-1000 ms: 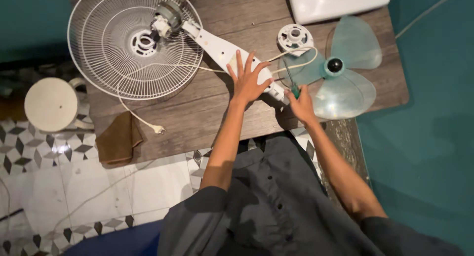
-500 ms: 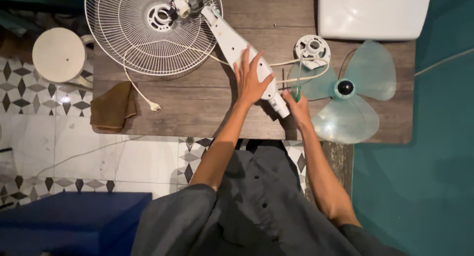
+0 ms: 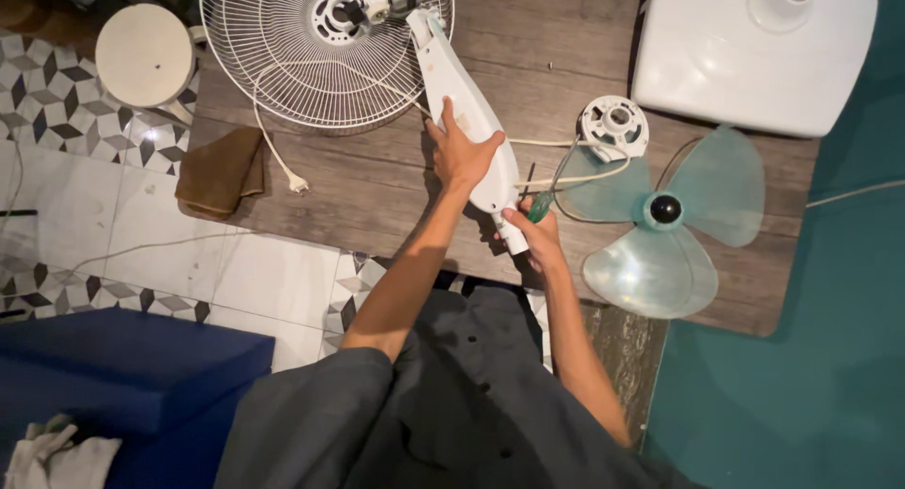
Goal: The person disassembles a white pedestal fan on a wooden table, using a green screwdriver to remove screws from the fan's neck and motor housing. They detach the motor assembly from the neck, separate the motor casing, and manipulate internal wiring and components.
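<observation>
Left hand [image 3: 462,154] pressed flat, fingers spread, on white fan neck housing [image 3: 464,121] lying diagonally across wooden bench [image 3: 377,178]. Right hand [image 3: 537,230] closed around green-handled screwdriver [image 3: 547,198] at housing's lower end. Wire guard [image 3: 283,65], translucent blade [image 3: 660,215], white hub ring [image 3: 613,126], white base [image 3: 745,55] and brown cloth [image 3: 222,168] alongside. No containers visible. Compared with half a second earlier: hands unchanged on housing; viewpoint shifted only.

My left hand [image 3: 462,152] has slid a little farther up the white fan neck [image 3: 464,121] and now lies flat across it. My right hand [image 3: 537,232] has closed around a green-handled screwdriver [image 3: 544,202], its tip raised toward the grey hub [image 3: 614,124].
</observation>
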